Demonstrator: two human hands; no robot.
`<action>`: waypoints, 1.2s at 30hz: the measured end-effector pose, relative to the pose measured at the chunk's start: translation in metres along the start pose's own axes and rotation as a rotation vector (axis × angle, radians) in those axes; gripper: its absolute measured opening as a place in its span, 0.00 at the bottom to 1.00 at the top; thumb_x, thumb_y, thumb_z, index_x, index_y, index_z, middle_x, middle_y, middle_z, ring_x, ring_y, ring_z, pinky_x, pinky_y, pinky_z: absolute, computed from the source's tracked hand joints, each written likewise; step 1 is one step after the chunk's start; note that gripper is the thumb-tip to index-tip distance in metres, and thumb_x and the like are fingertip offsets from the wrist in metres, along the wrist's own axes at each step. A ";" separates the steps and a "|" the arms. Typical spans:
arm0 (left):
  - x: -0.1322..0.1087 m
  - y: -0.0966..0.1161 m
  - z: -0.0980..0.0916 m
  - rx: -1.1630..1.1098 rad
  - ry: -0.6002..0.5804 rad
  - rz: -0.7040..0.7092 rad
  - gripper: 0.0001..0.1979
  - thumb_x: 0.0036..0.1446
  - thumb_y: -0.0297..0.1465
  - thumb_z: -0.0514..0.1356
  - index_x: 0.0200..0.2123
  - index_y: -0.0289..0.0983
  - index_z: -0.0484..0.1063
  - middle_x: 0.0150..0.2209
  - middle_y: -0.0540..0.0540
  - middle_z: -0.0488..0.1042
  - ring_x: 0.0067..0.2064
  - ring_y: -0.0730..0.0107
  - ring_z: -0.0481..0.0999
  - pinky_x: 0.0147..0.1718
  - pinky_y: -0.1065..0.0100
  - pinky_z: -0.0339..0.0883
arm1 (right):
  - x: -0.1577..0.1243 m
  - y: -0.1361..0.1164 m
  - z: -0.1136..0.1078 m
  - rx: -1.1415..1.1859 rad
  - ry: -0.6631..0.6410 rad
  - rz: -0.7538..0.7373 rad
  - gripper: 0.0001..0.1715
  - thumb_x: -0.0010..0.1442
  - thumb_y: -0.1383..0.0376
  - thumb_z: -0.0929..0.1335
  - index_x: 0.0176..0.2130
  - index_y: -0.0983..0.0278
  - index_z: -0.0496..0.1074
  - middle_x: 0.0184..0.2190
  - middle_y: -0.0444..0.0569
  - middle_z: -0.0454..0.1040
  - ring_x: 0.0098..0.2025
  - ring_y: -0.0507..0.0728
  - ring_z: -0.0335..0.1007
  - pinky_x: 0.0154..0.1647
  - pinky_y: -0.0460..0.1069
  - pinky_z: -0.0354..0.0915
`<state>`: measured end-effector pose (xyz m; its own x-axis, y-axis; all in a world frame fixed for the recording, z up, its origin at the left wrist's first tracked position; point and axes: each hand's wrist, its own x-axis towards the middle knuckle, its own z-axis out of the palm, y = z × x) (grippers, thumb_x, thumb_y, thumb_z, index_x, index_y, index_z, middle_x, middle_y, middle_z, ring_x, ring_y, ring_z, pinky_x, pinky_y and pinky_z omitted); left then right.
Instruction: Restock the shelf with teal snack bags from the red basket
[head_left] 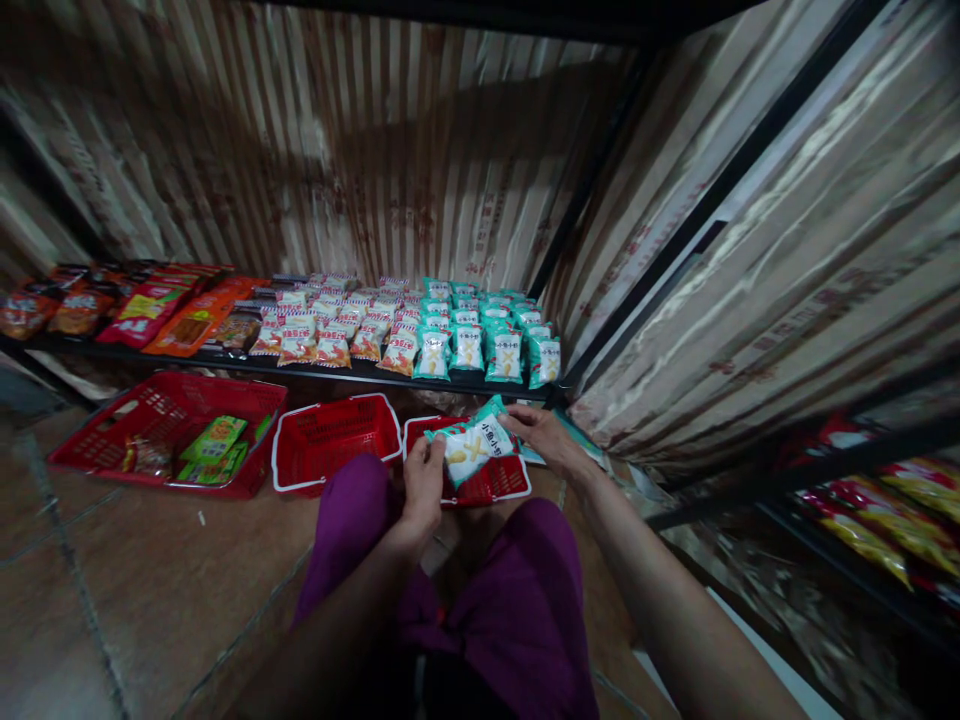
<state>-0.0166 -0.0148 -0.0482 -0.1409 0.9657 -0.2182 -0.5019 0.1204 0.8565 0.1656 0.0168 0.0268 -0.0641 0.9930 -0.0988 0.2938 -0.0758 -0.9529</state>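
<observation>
Between my two hands is a teal and white snack bag (pixel 478 445), tilted, with its printed front facing up. My left hand (pixel 424 478) grips its left edge, and my right hand (pixel 541 432) pinches its upper right corner. Just under the bag sits a small red basket (pixel 499 490) with a white rim; the bag and my hands hide most of its inside. Matching teal bags (pixel 467 346) stand in rows at the right end of the low shelf, beyond my hands.
White and orange snack bags (pixel 334 343) and red and orange packets (pixel 196 312) fill the black shelf (pixel 382 376) leftward. Another red basket (pixel 337 440) stands beside a larger one (pixel 255 460) holding green packets (pixel 216 445). Dark metal posts and another shelf with yellow-red packets (pixel 862 530) are at right.
</observation>
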 end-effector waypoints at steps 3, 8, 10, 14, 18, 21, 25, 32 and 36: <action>-0.006 0.005 -0.001 0.011 -0.070 0.057 0.19 0.45 0.47 0.64 0.29 0.37 0.68 0.27 0.51 0.73 0.29 0.72 0.72 0.30 0.71 0.66 | 0.001 -0.001 0.003 0.030 0.095 -0.011 0.24 0.43 0.47 0.73 0.31 0.64 0.77 0.23 0.42 0.73 0.24 0.50 0.63 0.27 0.46 0.59; -0.017 0.015 0.000 0.019 -0.125 0.089 0.17 0.48 0.44 0.64 0.30 0.36 0.68 0.28 0.50 0.73 0.29 0.72 0.73 0.32 0.71 0.66 | 0.000 -0.010 0.002 0.030 0.173 -0.065 0.25 0.41 0.47 0.73 0.33 0.63 0.79 0.27 0.44 0.77 0.27 0.51 0.66 0.30 0.48 0.63; -0.020 0.018 0.000 0.028 -0.131 0.100 0.17 0.48 0.45 0.64 0.31 0.37 0.69 0.29 0.50 0.74 0.30 0.71 0.73 0.33 0.70 0.67 | -0.001 -0.015 0.002 0.017 0.180 -0.082 0.26 0.41 0.47 0.73 0.34 0.62 0.79 0.29 0.45 0.78 0.30 0.53 0.68 0.33 0.49 0.65; -0.024 0.019 -0.002 0.062 -0.135 0.108 0.18 0.47 0.45 0.64 0.31 0.37 0.70 0.29 0.50 0.74 0.31 0.70 0.74 0.34 0.69 0.68 | -0.005 -0.021 0.005 0.018 0.236 -0.080 0.28 0.38 0.45 0.74 0.32 0.63 0.79 0.29 0.45 0.78 0.31 0.55 0.69 0.36 0.50 0.65; -0.026 0.017 -0.005 0.057 -0.106 0.072 0.19 0.45 0.45 0.65 0.34 0.37 0.69 0.30 0.49 0.76 0.33 0.68 0.76 0.34 0.69 0.68 | -0.004 -0.022 0.008 -0.006 0.253 -0.067 0.28 0.38 0.44 0.73 0.28 0.64 0.78 0.24 0.45 0.75 0.27 0.54 0.66 0.30 0.49 0.63; -0.029 0.012 -0.007 0.048 -0.080 0.033 0.20 0.44 0.46 0.66 0.33 0.38 0.69 0.30 0.48 0.76 0.33 0.67 0.76 0.34 0.69 0.68 | -0.001 -0.022 0.010 -0.040 0.232 -0.069 0.27 0.40 0.43 0.71 0.25 0.64 0.75 0.21 0.44 0.71 0.24 0.52 0.62 0.26 0.47 0.60; -0.035 0.007 -0.005 0.010 -0.051 0.013 0.21 0.44 0.47 0.66 0.32 0.37 0.68 0.30 0.49 0.75 0.32 0.68 0.76 0.33 0.69 0.68 | 0.006 -0.022 0.012 -0.059 0.214 -0.074 0.26 0.41 0.43 0.70 0.23 0.64 0.71 0.19 0.43 0.68 0.23 0.50 0.59 0.24 0.46 0.57; -0.041 0.009 -0.006 0.031 -0.088 -0.052 0.22 0.41 0.47 0.68 0.26 0.36 0.68 0.25 0.50 0.73 0.26 0.72 0.73 0.30 0.70 0.67 | 0.017 -0.028 0.010 -0.142 0.116 -0.086 0.22 0.44 0.47 0.68 0.21 0.64 0.69 0.17 0.40 0.63 0.22 0.49 0.56 0.22 0.45 0.53; -0.041 0.012 -0.013 0.026 -0.191 -0.123 0.20 0.40 0.46 0.69 0.25 0.36 0.67 0.25 0.50 0.73 0.26 0.72 0.73 0.30 0.70 0.68 | 0.022 -0.033 0.008 -0.215 0.040 -0.067 0.22 0.43 0.47 0.68 0.21 0.64 0.69 0.16 0.39 0.62 0.20 0.47 0.53 0.21 0.45 0.50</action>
<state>-0.0277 -0.0562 -0.0349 0.0851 0.9692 -0.2313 -0.4826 0.2432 0.8414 0.1470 0.0405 0.0534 -0.0536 0.9983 -0.0221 0.4867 0.0068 -0.8736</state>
